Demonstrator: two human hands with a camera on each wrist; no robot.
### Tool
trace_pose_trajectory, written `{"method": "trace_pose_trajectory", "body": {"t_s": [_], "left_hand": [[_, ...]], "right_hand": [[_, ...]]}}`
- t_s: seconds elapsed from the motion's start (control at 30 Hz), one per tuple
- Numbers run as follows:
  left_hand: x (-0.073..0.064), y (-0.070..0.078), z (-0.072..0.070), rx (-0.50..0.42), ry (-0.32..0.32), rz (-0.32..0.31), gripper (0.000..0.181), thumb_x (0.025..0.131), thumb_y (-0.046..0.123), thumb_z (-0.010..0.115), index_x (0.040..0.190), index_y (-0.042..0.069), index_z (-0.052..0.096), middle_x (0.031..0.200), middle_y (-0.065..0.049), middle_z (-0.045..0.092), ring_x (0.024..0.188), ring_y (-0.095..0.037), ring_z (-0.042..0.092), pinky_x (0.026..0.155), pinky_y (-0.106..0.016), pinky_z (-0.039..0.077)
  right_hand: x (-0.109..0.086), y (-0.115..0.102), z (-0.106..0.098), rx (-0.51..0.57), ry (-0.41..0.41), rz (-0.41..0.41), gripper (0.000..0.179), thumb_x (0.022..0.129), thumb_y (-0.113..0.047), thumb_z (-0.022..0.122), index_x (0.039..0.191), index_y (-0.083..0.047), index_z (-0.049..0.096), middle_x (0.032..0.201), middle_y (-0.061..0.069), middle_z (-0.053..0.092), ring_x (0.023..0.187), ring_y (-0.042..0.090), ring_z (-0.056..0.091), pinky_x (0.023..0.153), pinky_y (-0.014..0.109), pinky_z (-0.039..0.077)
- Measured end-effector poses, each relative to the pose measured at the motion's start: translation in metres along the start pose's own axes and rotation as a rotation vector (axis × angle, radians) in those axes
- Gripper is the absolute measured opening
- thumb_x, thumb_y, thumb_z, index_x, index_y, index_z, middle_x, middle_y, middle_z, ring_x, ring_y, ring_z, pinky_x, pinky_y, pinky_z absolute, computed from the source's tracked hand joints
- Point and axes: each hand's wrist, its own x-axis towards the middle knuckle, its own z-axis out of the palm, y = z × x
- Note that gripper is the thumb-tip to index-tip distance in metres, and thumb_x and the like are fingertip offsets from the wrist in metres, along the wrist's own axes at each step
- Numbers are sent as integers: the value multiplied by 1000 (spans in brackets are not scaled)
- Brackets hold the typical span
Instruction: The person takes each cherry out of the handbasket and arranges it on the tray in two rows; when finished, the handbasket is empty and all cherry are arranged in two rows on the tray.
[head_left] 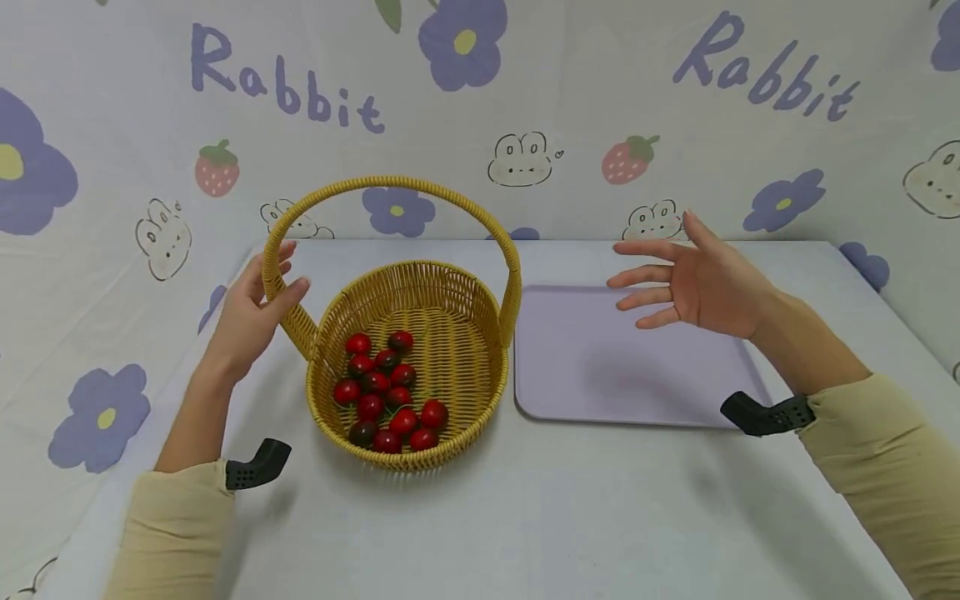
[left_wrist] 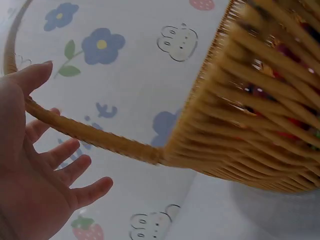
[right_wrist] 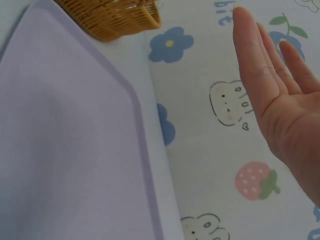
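A yellow woven basket [head_left: 461, 350] with a tall arched handle [head_left: 390, 181] stands left of the middle of the table. Several dark red cherries [head_left: 375, 383] lie inside it, gathered toward its left and near side. My left hand [head_left: 251, 321] is at the left side of the handle, which passes between thumb and fingers. In the left wrist view those fingers [left_wrist: 70, 172] are spread and not curled round it; whether they touch it is hard to tell. Over the far part of a pale purple tray [head_left: 637, 367], my right hand [head_left: 705, 283] hovers with fingers spread, holding nothing.
The tray lies flat just right of the basket, its left edge close to the basket's side. Behind the white table [head_left: 480, 533] hangs a cloth [head_left: 585, 75] printed with rabbits, flowers and strawberries. A black curved piece [head_left: 258, 465] is on each wrist.
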Motion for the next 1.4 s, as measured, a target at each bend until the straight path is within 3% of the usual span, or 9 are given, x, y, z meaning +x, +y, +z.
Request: {"method": "trace_pose_trajectory", "body": {"t_s": [0.2,0.43,0.73,0.97,1.17,1.4], "left_hand": [[-3,-25,7,13,-89,-36,55,96,19,57,145,7,36,150,-15,33,138,-34,26,103,-62,24],[-10,-39,13,-36,-190,-75,54,96,18,57,144,1,37,146,-21,37,137,-37,26,104,-62,22],[-12,-55,21,-35,-206,-88,48,96,18,58,138,0,44,140,-22,43,129,-36,39,102,-56,30],[-13,-63,21,-46,-251,-104,51,95,16,59,141,1,42,145,-20,37,136,-36,28,104,-59,24],[-13,-66,24,-37,-242,-89,50,95,15,60,140,2,43,146,-18,37,138,-33,23,105,-59,23],[-13,-69,23,-31,-239,-100,53,95,17,59,142,4,41,147,-16,36,138,-31,24,106,-57,23]], "right_hand": [[17,24,13,-30,22,62,71,100,-53,5,139,-9,46,127,19,56,110,34,59,88,48,47],[39,40,32,-114,-1,129,69,101,-52,7,139,-8,44,125,17,57,108,31,60,87,47,48],[72,63,55,-209,3,194,66,102,-52,17,139,-3,41,124,19,56,107,31,60,87,48,48],[103,77,70,-280,-5,241,63,102,-50,24,141,-2,39,123,17,57,111,34,57,88,49,47],[133,86,80,-416,44,320,54,104,-40,29,142,-4,40,128,24,53,117,44,49,95,49,42],[165,99,79,-552,80,408,51,102,-41,38,135,-4,50,126,21,56,114,40,53,88,43,49]]}}
